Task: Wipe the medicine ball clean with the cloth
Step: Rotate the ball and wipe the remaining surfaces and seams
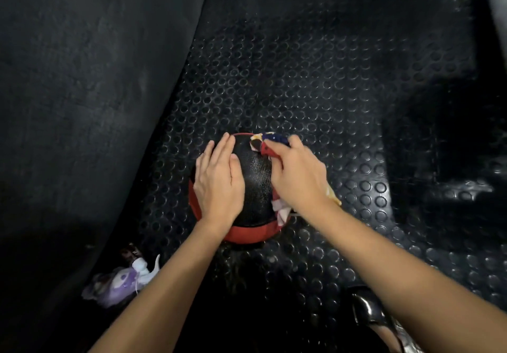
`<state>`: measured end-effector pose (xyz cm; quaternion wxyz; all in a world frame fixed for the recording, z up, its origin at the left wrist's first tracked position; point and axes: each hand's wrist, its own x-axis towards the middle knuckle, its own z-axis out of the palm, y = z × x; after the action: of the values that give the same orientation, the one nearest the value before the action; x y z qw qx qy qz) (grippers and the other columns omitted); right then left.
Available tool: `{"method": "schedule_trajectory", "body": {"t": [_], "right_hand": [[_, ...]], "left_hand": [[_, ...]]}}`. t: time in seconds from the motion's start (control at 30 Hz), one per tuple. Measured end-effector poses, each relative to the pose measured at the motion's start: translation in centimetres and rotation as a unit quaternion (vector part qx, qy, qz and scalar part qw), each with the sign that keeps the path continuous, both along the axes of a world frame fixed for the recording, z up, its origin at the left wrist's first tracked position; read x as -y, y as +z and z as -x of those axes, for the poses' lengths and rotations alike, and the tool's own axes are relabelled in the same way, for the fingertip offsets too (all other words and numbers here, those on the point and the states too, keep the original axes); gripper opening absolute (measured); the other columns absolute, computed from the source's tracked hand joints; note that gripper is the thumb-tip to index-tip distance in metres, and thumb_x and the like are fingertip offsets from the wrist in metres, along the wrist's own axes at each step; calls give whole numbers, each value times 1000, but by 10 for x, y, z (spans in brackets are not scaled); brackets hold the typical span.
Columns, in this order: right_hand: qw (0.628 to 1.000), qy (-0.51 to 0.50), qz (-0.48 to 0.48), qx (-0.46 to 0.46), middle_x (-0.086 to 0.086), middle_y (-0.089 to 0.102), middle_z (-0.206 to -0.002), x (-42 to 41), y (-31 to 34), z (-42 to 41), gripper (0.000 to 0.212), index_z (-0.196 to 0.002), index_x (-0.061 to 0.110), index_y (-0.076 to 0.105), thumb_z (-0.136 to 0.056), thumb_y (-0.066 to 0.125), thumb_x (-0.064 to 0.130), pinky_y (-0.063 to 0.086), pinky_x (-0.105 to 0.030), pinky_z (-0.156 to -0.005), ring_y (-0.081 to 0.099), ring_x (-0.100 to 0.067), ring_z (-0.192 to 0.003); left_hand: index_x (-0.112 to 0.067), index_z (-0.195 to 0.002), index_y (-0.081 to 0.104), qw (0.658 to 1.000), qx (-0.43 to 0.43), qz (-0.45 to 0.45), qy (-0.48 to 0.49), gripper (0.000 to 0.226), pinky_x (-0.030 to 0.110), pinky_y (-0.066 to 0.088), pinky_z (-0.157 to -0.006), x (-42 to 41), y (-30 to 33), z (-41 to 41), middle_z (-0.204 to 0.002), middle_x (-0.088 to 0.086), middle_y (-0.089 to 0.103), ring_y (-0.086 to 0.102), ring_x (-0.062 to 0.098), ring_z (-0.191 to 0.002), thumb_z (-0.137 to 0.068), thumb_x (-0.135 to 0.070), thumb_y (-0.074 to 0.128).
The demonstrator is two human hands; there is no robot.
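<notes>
The black studded rubber floor [315, 92] lies under me, and the black and red medicine ball [253, 182] sits on it between my hands; I can read no writing on it. My left hand [218, 182] rests flat on it, fingers straight. My right hand [297, 177] grips the patterned cloth [270, 141] against its right side

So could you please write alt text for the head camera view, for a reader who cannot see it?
A person's right hand presses a colourful cloth against a black and red medicine ball, while the left hand lies flat on the ball. The ball sits on a dark studded rubber floor.
</notes>
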<state>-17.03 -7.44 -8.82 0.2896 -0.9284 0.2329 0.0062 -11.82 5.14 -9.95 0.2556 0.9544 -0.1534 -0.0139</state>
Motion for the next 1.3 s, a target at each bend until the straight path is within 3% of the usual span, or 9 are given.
{"method": "schedule_trajectory", "body": {"t": [0.1,0.27,0.37,0.5,0.7,0.87,1.07,1.2,1.3], "right_hand": [[1000,3,-14,-20,1,49,-116,14,-6,-16,39,-131,37,52,-96,40,24,43,-34,-76,54,-23,-103],[1000,3,19,3,2,46,-116,2,9,12,42,-135,37,47,-96,40,22,43,-33,-76,49,-20,-105],[1000,7,5,27,2,46,-111,-2,9,30,41,-134,37,48,-96,40,21,43,-33,-74,50,-20,-102],[998,-33,-53,-21,-1,49,-111,26,2,-14,40,-128,39,54,-96,41,19,44,-37,-81,55,-26,-102],[1000,-1,-3,29,1,45,-115,-6,12,30,43,-135,38,47,-97,39,20,43,-34,-74,49,-21,-103],[997,-45,-53,-35,-2,49,-116,31,4,-19,41,-128,38,55,-95,41,18,43,-37,-84,55,-28,-106],[1000,-8,-23,19,4,41,-102,6,9,28,43,-131,42,49,-96,41,18,41,-35,-71,49,-21,-98],[991,-85,-91,-53,0,50,-116,44,-5,-16,41,-125,40,57,-95,43,15,41,-36,-87,53,-26,-110],[997,-47,-66,-1,2,47,-114,17,1,13,42,-130,38,53,-96,42,16,44,-37,-83,52,-22,-102]], "left_hand": [[-16,-142,44,999,-2,-9,-44,52,35,18,-118,-1,-1,-3,-149,-6,40,27,13,-142,-96,-32,23],[-13,-138,50,999,25,-34,-31,51,28,14,-115,24,-2,-4,-144,-3,47,32,17,-139,-96,-28,23],[-13,-137,51,997,39,-50,-49,52,30,16,-115,29,-4,-1,-143,-3,49,34,19,-139,-95,-27,23],[-11,-135,53,996,50,-54,-40,49,33,19,-114,32,-4,1,-141,1,51,37,22,-137,-95,-24,26],[-12,-133,54,998,30,-49,-30,51,37,21,-116,36,0,-11,-140,0,52,38,21,-137,-93,-24,26],[-11,-134,54,997,27,-71,-21,48,38,24,-115,46,-1,-9,-141,0,51,37,23,-137,-95,-22,29],[-13,-135,53,997,11,-71,-21,47,35,21,-116,47,1,-19,-142,-2,50,35,20,-138,-96,-21,29],[-11,-133,54,997,27,-71,-27,44,37,24,-115,46,-2,-4,-141,-1,51,36,21,-137,-95,-18,33],[-11,-133,55,997,24,-64,-20,49,37,24,-115,42,-1,-9,-140,-1,52,37,20,-137,-93,-21,29]]}}
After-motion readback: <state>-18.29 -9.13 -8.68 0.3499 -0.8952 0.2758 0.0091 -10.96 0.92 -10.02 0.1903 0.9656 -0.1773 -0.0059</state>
